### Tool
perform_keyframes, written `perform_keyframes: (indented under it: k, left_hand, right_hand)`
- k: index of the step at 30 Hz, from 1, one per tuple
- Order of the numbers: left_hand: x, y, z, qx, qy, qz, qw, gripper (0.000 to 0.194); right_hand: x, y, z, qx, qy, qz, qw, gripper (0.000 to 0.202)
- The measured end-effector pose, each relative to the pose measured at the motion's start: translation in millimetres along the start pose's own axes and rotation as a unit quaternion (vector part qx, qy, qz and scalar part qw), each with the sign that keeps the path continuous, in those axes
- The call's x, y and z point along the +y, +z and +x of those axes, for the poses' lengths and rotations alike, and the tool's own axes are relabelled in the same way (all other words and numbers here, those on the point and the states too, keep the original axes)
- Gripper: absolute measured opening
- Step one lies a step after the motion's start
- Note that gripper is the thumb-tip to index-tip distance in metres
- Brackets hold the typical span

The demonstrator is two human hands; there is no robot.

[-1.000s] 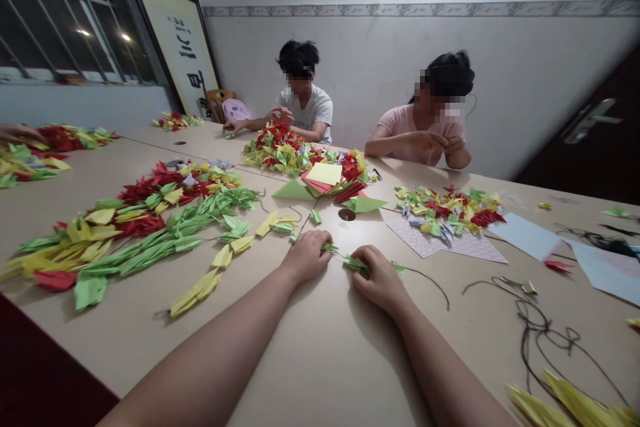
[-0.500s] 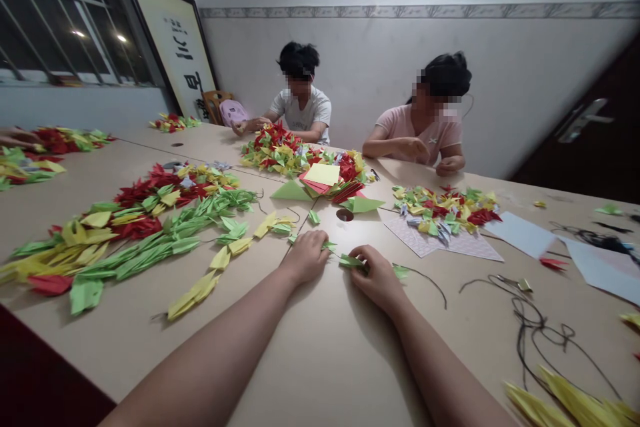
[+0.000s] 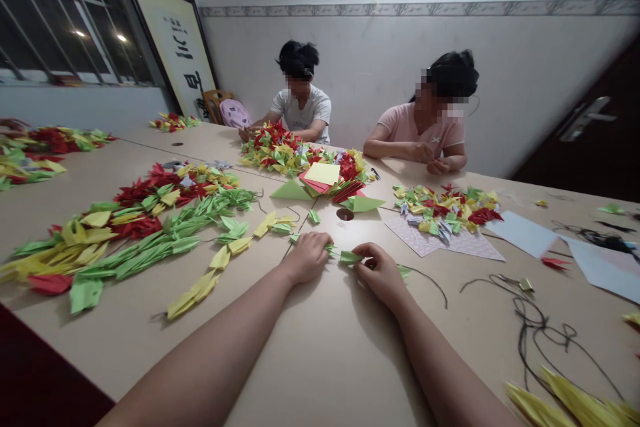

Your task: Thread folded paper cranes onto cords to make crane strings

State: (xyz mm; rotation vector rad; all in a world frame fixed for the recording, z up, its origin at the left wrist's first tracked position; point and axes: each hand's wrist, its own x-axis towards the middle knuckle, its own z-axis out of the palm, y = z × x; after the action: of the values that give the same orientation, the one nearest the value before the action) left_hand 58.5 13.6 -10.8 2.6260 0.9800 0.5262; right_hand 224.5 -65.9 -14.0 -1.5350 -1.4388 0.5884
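My left hand (image 3: pixel 309 256) rests on the beige table with its fingers closed over the strung green papers. Between thumb and fingers, my right hand (image 3: pixel 377 272) grips a folded green paper (image 3: pixel 350 257). A dark cord (image 3: pixel 433 281) runs out to the right of that hand. To the left, a string of folded yellow papers (image 3: pixel 220 259) leads up to my left hand. Another green piece (image 3: pixel 313 217) lies just beyond my hands.
Long strings of folded green papers (image 3: pixel 165 240) lie at left. Piles of folded papers (image 3: pixel 277 153) stand further back, beside square sheets (image 3: pixel 323 173). Loose black cords (image 3: pixel 530 327) lie at right. Two people sit across the table (image 3: pixel 300 373).
My right hand has shifted slightly right. The right-hand person's hands have come closer together; the other person's hands have lowered behind the pile.
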Motion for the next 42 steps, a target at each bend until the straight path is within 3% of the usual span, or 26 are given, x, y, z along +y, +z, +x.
perform_keyframes:
  k: [6, 13, 25, 32, 42]
  left_hand:
    - [2.8, -1.9, -0.7, -0.008, 0.004, -0.011, 1.0, 0.025]
    - [7.4, -4.4, -2.3, -0.016, 0.028, -0.015, 0.999, 0.025]
    - [10.4, -5.0, -4.0, -0.018, 0.026, -0.033, 0.999, 0.03]
    - [13.0, -8.2, -4.1, -0.035, 0.044, -0.046, 0.997, 0.026]
    - [9.5, -3.9, -2.8, -0.024, 0.045, -0.036, 0.998, 0.025]
  right_hand:
    - [-1.0, -2.1, 0.9, -0.008, 0.045, 0.077, 0.996, 0.015]
    - [-0.1, 0.6, 2.3, 0.007, 0.015, 0.093, 0.996, 0.015]
    - [0.0, 3.3, 2.5, -0.031, 0.038, 0.136, 0.99, 0.021]
    - [-0.9, 7.7, 3.3, -0.023, 0.028, 0.124, 0.992, 0.025]
    - [2.6, 6.5, -0.7, -0.004, -0.051, -0.008, 0.999, 0.027]
